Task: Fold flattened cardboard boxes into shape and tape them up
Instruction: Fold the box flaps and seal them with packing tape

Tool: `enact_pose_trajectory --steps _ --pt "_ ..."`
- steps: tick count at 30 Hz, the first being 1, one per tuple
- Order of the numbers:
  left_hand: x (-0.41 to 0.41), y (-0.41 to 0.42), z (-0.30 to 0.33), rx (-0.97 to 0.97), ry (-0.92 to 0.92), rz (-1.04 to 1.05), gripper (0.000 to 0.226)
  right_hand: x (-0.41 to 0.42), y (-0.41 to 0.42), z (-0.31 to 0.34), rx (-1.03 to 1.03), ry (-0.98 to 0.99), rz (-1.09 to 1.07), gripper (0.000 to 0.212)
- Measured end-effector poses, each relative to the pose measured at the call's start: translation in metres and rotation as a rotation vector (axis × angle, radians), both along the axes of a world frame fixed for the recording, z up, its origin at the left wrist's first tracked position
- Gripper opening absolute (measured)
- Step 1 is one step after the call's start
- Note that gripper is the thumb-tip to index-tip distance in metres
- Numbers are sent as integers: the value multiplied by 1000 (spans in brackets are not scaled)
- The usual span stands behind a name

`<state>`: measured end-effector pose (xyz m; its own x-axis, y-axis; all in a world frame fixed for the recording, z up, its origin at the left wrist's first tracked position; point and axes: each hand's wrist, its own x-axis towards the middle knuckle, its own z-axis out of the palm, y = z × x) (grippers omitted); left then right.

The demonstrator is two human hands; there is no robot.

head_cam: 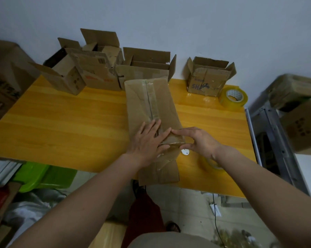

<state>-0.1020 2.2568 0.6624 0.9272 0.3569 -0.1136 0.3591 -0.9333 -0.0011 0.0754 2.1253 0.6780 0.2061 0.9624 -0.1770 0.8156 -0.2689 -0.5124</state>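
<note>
The box [152,120] being taped stands in the middle of the yellow table [61,126], its near end hanging over the table's 6 o'clock edge. The left hand [147,140] lies flat on the top, fingers straight, pressing clear tape down along the seam; the right hand [198,140] has its fingers curled at the box's near right corner, pinching the tape where it turns over the edge. The likeliest fault, I judge, is a wrinkle or bubble if the tape is smoothed unevenly, or the overhanging end tipping under too much downward press. A tape roll [211,164] sits at 4 o'clock, partly hidden by the right forearm and close to the table's near edge; a sweep of that arm could knock it off. A small white object [185,152] lies just beside the box. Open table lies toward 9 o'clock; finished boxes [90,74] crowd 11 to 1 o'clock, and a second roll [233,97] sits at 2.
</note>
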Motion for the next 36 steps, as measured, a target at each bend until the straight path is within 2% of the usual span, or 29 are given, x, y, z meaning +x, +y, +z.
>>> enact_pose_trajectory --steps 3,7,13,15,19,22,24,27,30,32,34,36 --pt "0 -2 2 -6 -16 38 56 -2 2 1 26 -43 -3 66" --pt "4 -1 2 24 -1 20 55 -2 -2 1 14 83 -118 86" --pt "8 0 -1 43 -4 12 63 2 4 7 -78 56 -158 113" --pt "12 -3 -1 77 -1 48 71 1 6 7 -89 91 -202 105" --pt "13 -13 -3 74 -48 71 75 -5 -2 -7 -145 134 -238 61" --pt "-4 -8 -2 11 -139 170 72 -15 -13 -23 -188 213 -322 49" --pt "-19 -5 -5 38 -106 265 77 -20 -15 -30 -203 293 -448 42" --pt "-36 3 -9 -3 -122 308 84 -28 -9 -33 -197 411 -625 40" --pt "-58 23 -10 -102 -194 340 83 -41 2 -34 -183 571 -736 48" --pt "-76 34 -11 -184 -227 355 79 -53 12 -36 -228 668 -791 43" --pt "-89 39 -10 -300 -264 379 80 -67 21 -37 -265 855 -877 46" --pt "-93 40 -5 -463 -304 478 88 -77 28 -36 -217 1038 -929 42"
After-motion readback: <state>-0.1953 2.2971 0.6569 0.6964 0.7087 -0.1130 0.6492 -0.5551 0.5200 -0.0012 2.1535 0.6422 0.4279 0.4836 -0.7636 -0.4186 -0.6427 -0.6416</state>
